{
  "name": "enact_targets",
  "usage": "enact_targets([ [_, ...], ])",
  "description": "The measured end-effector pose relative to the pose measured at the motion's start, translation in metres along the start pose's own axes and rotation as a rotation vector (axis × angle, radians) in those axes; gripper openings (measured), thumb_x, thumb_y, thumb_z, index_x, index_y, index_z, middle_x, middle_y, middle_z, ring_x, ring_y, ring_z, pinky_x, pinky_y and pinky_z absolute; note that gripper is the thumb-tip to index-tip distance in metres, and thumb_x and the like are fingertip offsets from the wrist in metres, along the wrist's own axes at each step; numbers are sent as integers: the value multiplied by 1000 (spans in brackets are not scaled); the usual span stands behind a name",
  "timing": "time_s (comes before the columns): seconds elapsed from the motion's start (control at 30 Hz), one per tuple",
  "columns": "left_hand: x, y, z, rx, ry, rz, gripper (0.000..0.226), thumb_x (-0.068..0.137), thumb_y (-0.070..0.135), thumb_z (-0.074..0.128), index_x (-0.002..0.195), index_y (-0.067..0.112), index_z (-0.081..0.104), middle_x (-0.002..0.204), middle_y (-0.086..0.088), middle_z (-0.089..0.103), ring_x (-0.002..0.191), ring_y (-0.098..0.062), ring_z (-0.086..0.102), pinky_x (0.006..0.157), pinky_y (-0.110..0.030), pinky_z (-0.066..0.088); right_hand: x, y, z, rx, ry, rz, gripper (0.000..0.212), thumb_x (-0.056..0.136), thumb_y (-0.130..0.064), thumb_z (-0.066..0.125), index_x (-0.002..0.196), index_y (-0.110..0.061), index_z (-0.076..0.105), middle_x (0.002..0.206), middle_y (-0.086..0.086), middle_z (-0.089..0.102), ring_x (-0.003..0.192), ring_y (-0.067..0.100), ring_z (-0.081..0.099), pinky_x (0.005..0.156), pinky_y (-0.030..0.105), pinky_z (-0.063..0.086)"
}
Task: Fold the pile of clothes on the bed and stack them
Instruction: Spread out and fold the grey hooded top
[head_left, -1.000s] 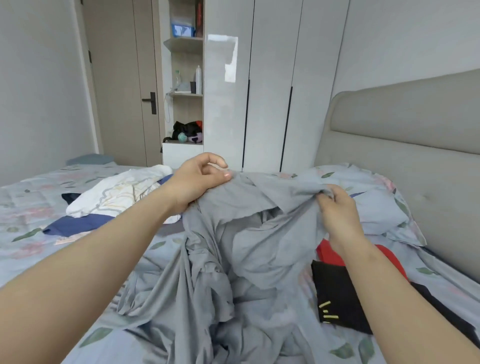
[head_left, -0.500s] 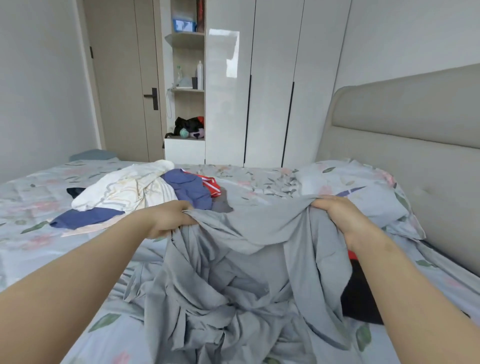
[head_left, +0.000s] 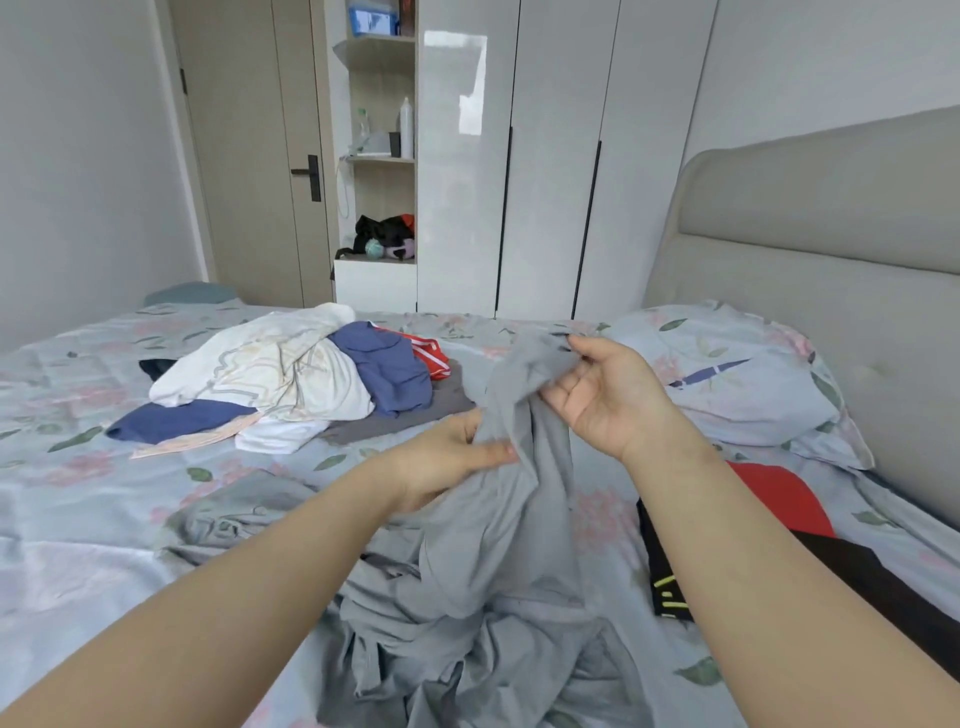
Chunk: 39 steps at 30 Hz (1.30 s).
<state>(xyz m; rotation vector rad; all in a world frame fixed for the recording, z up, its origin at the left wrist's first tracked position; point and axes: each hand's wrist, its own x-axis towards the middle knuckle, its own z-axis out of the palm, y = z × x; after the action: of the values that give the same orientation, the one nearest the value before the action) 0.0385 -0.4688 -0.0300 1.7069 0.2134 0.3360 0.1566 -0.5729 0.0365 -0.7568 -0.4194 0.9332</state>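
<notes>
On bed, mid-frame: grey garment in both grips

Grey garment (head_left: 493, 545): thin, soft-draping cloth, gathered into a narrow ridge up top, rest crumpled on the floral bed sheet (head_left: 78, 493). Left grip (head_left: 447, 457) pinches a fold, thumb on top. Right grip (head_left: 608, 400), palm facing the camera, clamps the upper edge between thumb and curled fingers. Unfolded pile (head_left: 270, 374) beyond the left grip: white, navy and red-striped pieces, lumpy. Flat black garment (head_left: 670, 582) and red garment (head_left: 779, 493) lie right of the grey one, near the padded headboard (head_left: 831, 260).
</notes>
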Motion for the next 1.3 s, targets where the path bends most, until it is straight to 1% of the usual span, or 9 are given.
enact_targets([
  [0.13,7,15,-13,-407,180,-103,16,96,20,50,99,13,64,80,-2,72,64,-13,68,60,-23,56,11,24,-28,-319,94,-35,29,96,-34,48,120,-19,53,111,-1,65,91,19,63,79,36,48],
  [0.3,18,18,-38,-676,422,-301,24,95,30,52,86,12,65,73,-6,69,58,-18,67,58,-25,56,-6,71,-57,-809,-206,416,23,82,-48,61,92,-27,61,91,-2,65,85,14,60,80,34,44],
  [0.43,0,-5,-39,-418,229,-406,34,77,41,66,96,13,68,97,-10,68,83,-25,65,80,-34,49,-2,86,-66,-1011,-146,365,15,90,-11,60,77,-18,62,76,0,65,65,11,59,68,26,48],
  [0.57,-12,-31,-38,-238,102,-490,48,83,25,69,127,24,51,118,-5,65,101,-21,62,87,-36,51,5,73,-57,-567,48,152,19,95,-2,48,82,-10,59,67,4,70,56,13,67,52,25,55],
  [0.7,-12,-52,-43,-120,70,-502,47,71,19,81,113,18,60,109,-8,68,99,-23,63,101,-43,44,8,72,-59,-239,28,97,23,98,-2,42,97,-17,59,82,3,70,69,15,68,59,26,56],
  [0.83,-17,-79,-43,-131,293,-541,36,83,-3,67,117,5,60,92,-13,66,80,-22,63,80,-34,54,4,109,-82,-601,26,302,50,92,15,33,116,-25,49,99,3,64,87,20,58,68,28,45],
  [1.0,-21,-109,-52,-160,521,-500,33,80,2,72,106,18,58,123,-19,57,104,-34,60,87,-41,52,18,150,-115,-844,319,244,40,88,16,31,116,-5,51,112,14,58,99,30,58,90,42,51],
  [1.13,-30,-125,-50,-116,382,-642,98,50,37,93,131,14,42,118,-8,62,104,-28,63,90,-43,53,19,162,-142,-1262,256,329,33,81,12,49,105,-9,55,100,9,60,98,25,56,77,29,45],
  [1.3,-28,-145,-38,399,159,-662,114,51,50,86,141,18,23,125,-1,55,116,-21,54,89,-30,48,16,169,-148,-1355,113,456,21,82,1,60,101,-5,67,98,12,67,89,22,57,82,31,49],
])
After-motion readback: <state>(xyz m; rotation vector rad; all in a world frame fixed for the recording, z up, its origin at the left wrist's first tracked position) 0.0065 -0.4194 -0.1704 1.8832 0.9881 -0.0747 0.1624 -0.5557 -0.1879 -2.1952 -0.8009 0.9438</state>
